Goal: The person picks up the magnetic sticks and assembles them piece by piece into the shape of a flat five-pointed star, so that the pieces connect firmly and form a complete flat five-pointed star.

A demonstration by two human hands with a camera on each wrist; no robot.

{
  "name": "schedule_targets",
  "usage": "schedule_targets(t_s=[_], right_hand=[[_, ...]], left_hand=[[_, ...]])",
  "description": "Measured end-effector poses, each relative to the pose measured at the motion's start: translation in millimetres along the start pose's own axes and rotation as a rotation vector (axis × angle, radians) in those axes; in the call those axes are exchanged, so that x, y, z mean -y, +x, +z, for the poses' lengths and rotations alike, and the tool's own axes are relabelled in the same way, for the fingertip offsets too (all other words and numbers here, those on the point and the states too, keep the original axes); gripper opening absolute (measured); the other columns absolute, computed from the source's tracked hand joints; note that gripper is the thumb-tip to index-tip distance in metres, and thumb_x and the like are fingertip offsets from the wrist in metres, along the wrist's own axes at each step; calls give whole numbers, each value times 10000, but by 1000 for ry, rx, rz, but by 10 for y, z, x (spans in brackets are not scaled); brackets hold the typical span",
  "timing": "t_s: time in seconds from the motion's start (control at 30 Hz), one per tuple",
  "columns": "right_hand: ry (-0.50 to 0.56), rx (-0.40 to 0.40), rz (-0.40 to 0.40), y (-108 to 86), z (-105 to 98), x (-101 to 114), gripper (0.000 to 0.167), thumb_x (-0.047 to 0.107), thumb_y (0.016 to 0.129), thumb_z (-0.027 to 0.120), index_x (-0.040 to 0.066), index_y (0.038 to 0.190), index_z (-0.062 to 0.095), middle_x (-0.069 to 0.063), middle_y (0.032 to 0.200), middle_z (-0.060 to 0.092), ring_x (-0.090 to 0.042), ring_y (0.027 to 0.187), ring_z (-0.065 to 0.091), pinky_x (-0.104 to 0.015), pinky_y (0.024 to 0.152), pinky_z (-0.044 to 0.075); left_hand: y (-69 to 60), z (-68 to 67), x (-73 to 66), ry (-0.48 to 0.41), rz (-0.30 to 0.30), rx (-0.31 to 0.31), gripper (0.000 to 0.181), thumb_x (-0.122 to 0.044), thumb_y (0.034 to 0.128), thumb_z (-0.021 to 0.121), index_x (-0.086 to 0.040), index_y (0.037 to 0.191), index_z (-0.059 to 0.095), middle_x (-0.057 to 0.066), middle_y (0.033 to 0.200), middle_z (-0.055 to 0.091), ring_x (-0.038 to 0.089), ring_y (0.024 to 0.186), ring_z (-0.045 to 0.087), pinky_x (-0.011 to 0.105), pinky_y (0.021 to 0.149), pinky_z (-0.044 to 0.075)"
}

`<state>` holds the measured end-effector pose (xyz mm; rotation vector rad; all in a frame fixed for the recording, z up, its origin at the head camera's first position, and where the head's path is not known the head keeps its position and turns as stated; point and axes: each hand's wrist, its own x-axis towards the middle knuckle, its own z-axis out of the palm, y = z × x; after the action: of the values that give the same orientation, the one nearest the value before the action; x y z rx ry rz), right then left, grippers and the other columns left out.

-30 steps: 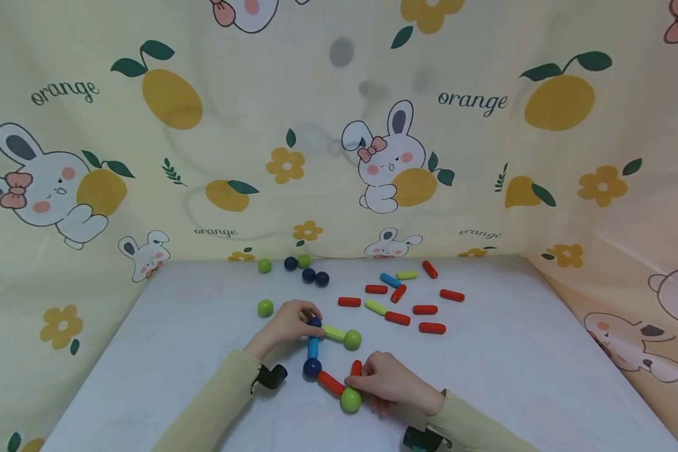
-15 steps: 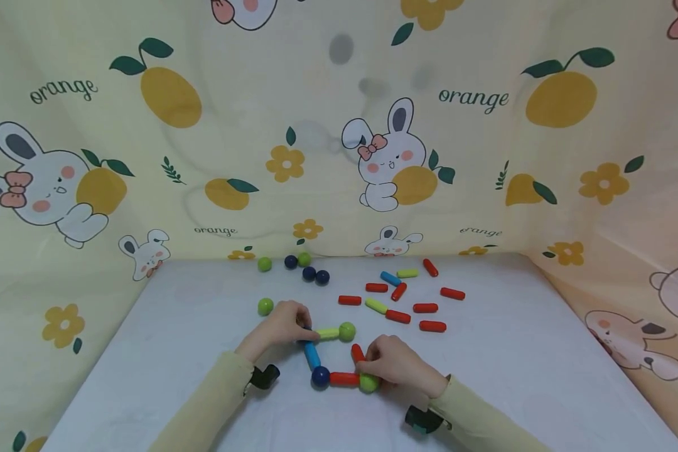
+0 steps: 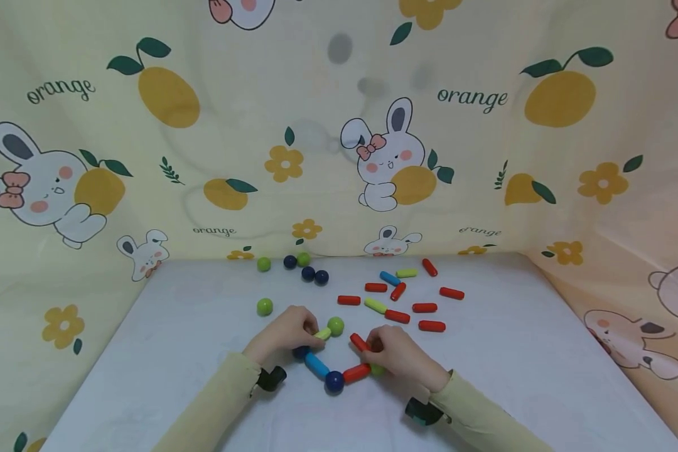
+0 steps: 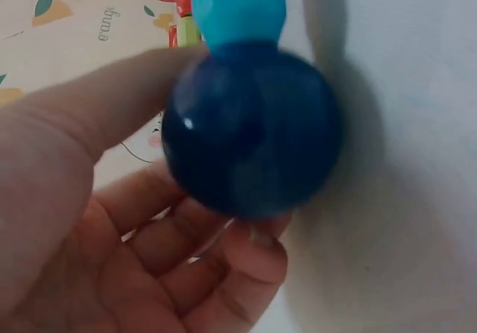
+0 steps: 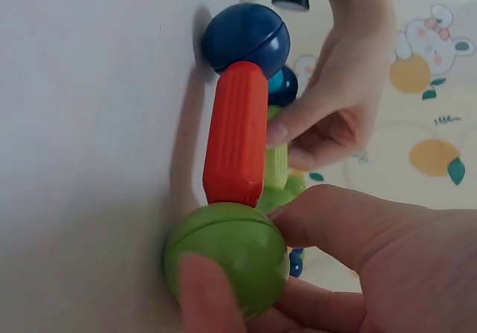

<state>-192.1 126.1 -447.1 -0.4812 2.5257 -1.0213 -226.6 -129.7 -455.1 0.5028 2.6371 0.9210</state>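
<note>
An open chain of toy rods and balls lies on the table between the hands. My left hand pinches the light green rod, which joins a green ball to a dark blue ball. From there a blue rod runs to the front dark blue ball. A red rod links that to another green ball, held by my right hand. A second red rod slants up-left from the right fingers, its lower end hidden by them.
Loose red rods, plus a few light green and blue ones, lie scattered behind the right hand. Several dark blue balls and green balls sit at the back left. A patterned cloth hangs behind the table.
The chain has turned, its front dark blue ball shifting right. My right hand has moved up with the green ball. Left fingers have gone from the dark blue ball to the light green rod.
</note>
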Motion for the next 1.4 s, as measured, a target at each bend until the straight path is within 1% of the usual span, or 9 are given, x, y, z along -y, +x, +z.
schedule_targets(t_s=[0.17,0.4,0.53,0.63,0.77,0.83,0.97,1.13,1.4], right_hand=[[-23,-31,-31,37,-55,-46,191,214,845,740,75,958,676,12,826,587,-181,767,531,-288,578,509],[-63,-104,-40,110,-118,-139,202,205,834,754,87,986,693,24,841,602,-169,802,544,-262,615,515],[-52,-102,-36,144,-132,-176,191,198,835,752,95,986,699,22,841,600,-173,801,542,-267,603,520],[-46,-93,-47,156,-135,-190,181,200,837,751,103,981,700,24,829,595,-174,795,541,-269,594,519],[-50,-85,-64,160,-148,-193,181,199,836,751,114,986,700,25,809,587,-171,781,540,-270,583,514],[-53,-84,-69,162,-161,-190,187,193,836,751,114,997,699,24,803,584,-170,773,539,-269,577,511],[-50,-79,-85,171,-186,-190,197,178,843,743,102,1018,694,20,804,582,-170,769,536,-269,569,508],[-37,-64,-102,198,-197,-200,188,178,851,735,99,1018,695,23,815,585,-168,775,530,-275,603,502],[-34,-53,-119,235,-198,-245,188,196,851,737,106,1011,695,24,808,576,-166,773,524,-284,620,499]], left_hand=[[-83,7,77,-43,-87,-68,216,-278,795,779,-107,735,662,-6,665,551,128,604,480,256,559,418],[-250,63,43,-183,-272,-128,254,-266,815,760,-70,745,615,47,644,588,145,476,549,237,473,481],[-316,47,7,-194,-307,-146,293,-313,828,746,-68,740,611,44,619,593,144,461,558,234,464,479],[-356,-82,4,-195,-275,-230,321,-361,842,727,-78,740,616,35,606,595,152,482,558,247,461,474],[-355,-371,92,-192,-145,-432,259,-329,864,713,-89,801,639,24,679,611,171,583,556,275,514,469],[-326,-502,184,-203,-94,-482,229,-316,869,710,-93,874,657,27,770,630,185,684,570,296,592,480],[-249,-656,406,-244,-90,-403,344,-339,870,705,-70,1077,653,75,1017,649,228,938,585,375,805,501],[-183,-643,614,-215,-110,-262,462,-254,837,748,-39,1219,605,141,1218,598,301,1106,535,462,935,449],[-150,-547,718,-232,-103,-281,368,42,799,705,-24,1155,637,128,1166,625,301,1060,558,460,934,453]])
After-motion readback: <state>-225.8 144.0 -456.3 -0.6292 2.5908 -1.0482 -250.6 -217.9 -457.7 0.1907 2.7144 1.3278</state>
